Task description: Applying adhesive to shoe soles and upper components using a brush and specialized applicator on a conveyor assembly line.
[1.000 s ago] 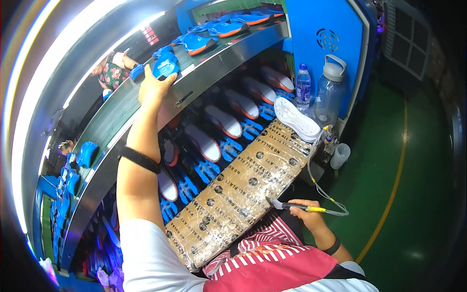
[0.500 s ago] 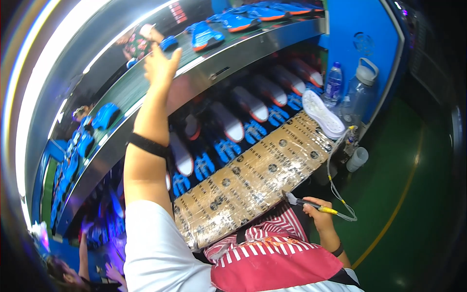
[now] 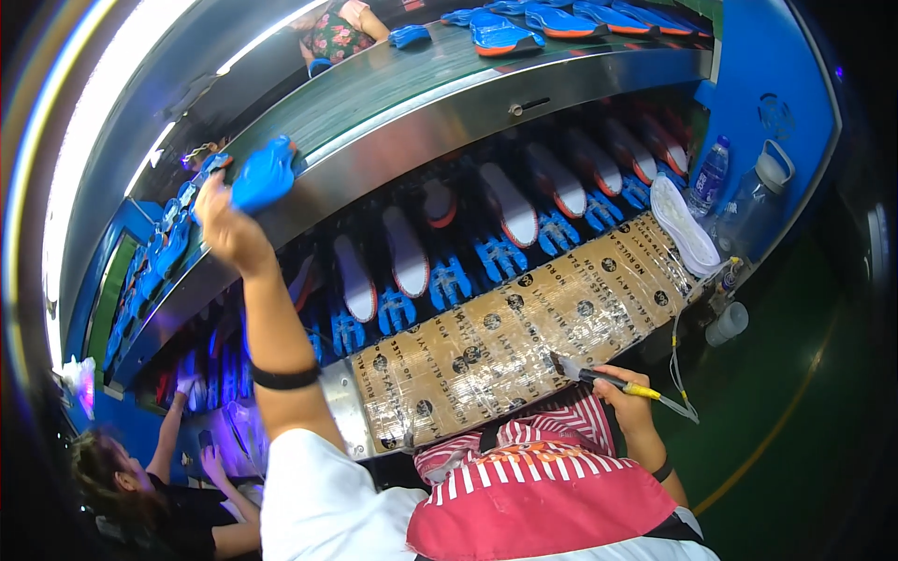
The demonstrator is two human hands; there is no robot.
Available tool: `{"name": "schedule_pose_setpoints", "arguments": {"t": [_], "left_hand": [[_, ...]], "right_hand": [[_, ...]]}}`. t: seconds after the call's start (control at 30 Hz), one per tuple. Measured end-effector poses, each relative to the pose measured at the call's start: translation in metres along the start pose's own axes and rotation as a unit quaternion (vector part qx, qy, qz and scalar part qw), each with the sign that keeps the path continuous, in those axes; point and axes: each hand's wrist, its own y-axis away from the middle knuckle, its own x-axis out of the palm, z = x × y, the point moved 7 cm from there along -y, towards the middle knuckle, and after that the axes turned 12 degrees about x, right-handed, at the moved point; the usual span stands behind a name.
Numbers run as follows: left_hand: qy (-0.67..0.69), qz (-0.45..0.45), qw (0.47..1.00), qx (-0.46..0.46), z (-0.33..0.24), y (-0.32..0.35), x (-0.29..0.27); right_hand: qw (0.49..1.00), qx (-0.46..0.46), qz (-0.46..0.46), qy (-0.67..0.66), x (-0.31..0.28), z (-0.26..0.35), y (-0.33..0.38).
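My left hand [image 3: 232,229] reaches out over the edge of the conveyor belt [image 3: 374,82], its fingers blurred by motion. A blue shoe sole [image 3: 266,175] with a bit of orange at its rim lies right against it; whether the fingers grip it I cannot make out. Low on the right, my right hand [image 3: 625,393] is closed round the dark handle of a brush [image 3: 599,378] with a yellow end and a thin tube trailing from it. The bristles point left over the tape-covered cardboard [image 3: 486,365] on the worktop in front of me.
More blue soles [image 3: 505,34] with orange edges ride the belt. Shoes [image 3: 508,206] stand in a rack below it. A white sole [image 3: 683,224], a water bottle [image 3: 708,176], a clear jug [image 3: 753,192] and a cup [image 3: 727,323] are at right. A co-worker [image 3: 140,486] sits at lower left.
My left hand has moved left and down along the belt to a blue sole, its spread fingers now drawn in. The whole view has swung left. My right hand still holds the brush.
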Motion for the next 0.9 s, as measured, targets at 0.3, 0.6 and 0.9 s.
{"name": "schedule_pose_setpoints", "arguments": {"t": [0.3,0.6,0.9], "left_hand": [[0.724,-0.18,0.438,-0.502,-0.017,0.093,0.05],[0.728,-0.142,0.449,-0.499,-0.038,0.129,0.046],[0.674,-0.069,0.385,-0.627,-0.117,0.24,0.03]], "right_hand": [[0.999,-0.03,0.005,0.017,0.028,0.013,-0.012],[1.0,-0.005,0.016,-0.017,0.041,0.002,-0.018],[0.999,-0.034,0.02,-0.026,0.064,0.028,-0.021]]}}
